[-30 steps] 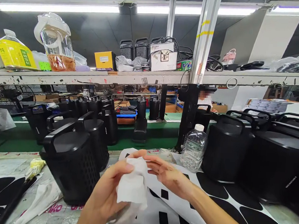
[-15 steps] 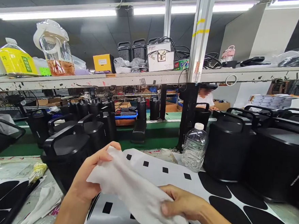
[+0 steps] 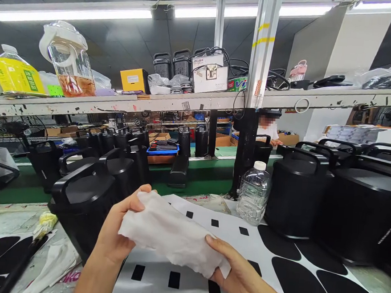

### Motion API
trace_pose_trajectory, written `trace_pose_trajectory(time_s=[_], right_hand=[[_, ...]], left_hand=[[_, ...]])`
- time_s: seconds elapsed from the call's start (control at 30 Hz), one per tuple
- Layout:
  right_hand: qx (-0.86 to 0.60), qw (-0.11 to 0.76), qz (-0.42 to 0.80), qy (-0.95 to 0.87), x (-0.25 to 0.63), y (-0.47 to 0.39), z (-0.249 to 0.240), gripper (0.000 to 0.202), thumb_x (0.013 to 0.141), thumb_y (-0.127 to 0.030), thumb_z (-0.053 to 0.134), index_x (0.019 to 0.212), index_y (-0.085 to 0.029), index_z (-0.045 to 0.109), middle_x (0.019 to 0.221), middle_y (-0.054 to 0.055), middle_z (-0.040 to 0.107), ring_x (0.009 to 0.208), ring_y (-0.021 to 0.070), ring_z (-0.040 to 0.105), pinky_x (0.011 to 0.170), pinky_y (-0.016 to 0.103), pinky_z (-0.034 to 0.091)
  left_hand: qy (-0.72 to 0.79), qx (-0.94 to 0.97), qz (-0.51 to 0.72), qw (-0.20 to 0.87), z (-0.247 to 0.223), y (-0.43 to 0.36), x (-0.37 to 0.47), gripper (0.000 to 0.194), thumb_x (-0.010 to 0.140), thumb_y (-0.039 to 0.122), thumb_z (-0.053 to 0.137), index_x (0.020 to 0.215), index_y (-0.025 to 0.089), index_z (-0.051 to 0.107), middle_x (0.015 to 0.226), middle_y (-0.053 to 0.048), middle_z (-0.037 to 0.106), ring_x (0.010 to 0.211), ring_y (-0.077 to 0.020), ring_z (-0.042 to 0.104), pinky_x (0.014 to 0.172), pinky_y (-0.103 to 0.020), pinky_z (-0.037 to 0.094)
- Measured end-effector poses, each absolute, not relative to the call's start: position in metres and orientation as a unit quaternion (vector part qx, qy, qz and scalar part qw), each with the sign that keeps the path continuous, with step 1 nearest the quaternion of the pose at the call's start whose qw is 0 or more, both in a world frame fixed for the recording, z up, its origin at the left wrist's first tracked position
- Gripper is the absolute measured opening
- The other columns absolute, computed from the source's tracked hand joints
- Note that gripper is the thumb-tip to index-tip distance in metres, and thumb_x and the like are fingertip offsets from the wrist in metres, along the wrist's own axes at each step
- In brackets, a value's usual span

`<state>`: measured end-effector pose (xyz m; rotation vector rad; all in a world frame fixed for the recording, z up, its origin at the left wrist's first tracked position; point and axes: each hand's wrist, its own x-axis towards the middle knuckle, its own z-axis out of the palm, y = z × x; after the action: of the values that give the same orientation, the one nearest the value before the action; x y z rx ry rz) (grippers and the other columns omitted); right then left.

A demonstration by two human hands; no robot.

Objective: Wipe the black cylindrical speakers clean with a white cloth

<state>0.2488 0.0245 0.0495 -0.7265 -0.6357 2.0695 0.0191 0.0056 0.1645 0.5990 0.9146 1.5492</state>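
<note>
While the left hand (image 3: 117,230) pinched one end of the cloth (image 3: 172,234) between thumb and fingers, the right hand (image 3: 237,270) pinched the other, thumb uppermost, so it stretched between them above the sheet (image 3: 228,232). A black housing (image 3: 81,221) stood near the left hand; a bottle (image 3: 254,196) stood beyond the right.

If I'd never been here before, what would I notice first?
Probably the white cloth, held between the left hand and the right hand at the bottom middle. Next might come the bright yellow bottle, up on the left of the shelf. The big black cylinder with a handle stands out at right.
</note>
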Motion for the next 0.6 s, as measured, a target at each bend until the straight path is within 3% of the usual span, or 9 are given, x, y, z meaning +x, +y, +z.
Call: trace_pose_trajectory(time_s=[0.2,0.33,0.43,0.6], right_hand=[[-0.275,0.438,0.835,-0.187,0.233,0.011,0.059,0.029,0.077,-0.034,0.082,0.097,-0.014,0.076,0.109,0.01,0.073,0.109,0.0258,0.065,0.094,0.032,0.051],[-0.223,0.459,0.837,-0.2,0.222,0.009,0.063,0.04,0.069,-0.041,0.087,0.1,-0.019,0.076,0.105,0.007,0.074,0.106,0.0262,0.066,0.093,0.034,0.051],[-0.189,0.452,0.837,-0.244,0.218,0.012,0.06,0.044,0.068,-0.046,0.087,0.104,-0.023,0.075,0.105,0.003,0.074,0.103,0.0227,0.066,0.091,0.032,0.051],[-0.249,0.461,0.796,-0.304,0.222,0.021,0.052,0.04,0.072,-0.048,0.083,0.094,-0.016,0.074,0.094,0.007,0.073,0.093,0.0224,0.067,0.085,0.03,0.051]], left_hand=[[0.428,0.415,0.609,0.523,0.149,0.006,0.042,0.034,0.054,0.015,0.061,0.088,0.02,0.061,0.073,0.003,0.058,0.053,-0.0093,0.051,0.043,-0.016,0.041],[0.427,0.571,0.48,0.512,0.129,0.001,0.065,0.048,0.07,0.018,0.064,0.116,0.027,0.059,0.1,-0.001,0.058,0.064,-0.0095,0.055,0.048,-0.015,0.043],[0.438,0.654,0.387,0.48,0.12,-0.003,0.072,0.061,0.081,0.026,0.067,0.139,0.034,0.046,0.116,-0.005,0.054,0.071,-0.0095,0.055,0.052,-0.016,0.047],[0.447,0.595,0.511,0.43,0.11,0.01,0.061,0.054,0.085,0.043,0.065,0.135,0.028,0.048,0.103,-0.004,0.056,0.068,-0.0122,0.055,0.047,-0.019,0.049]])
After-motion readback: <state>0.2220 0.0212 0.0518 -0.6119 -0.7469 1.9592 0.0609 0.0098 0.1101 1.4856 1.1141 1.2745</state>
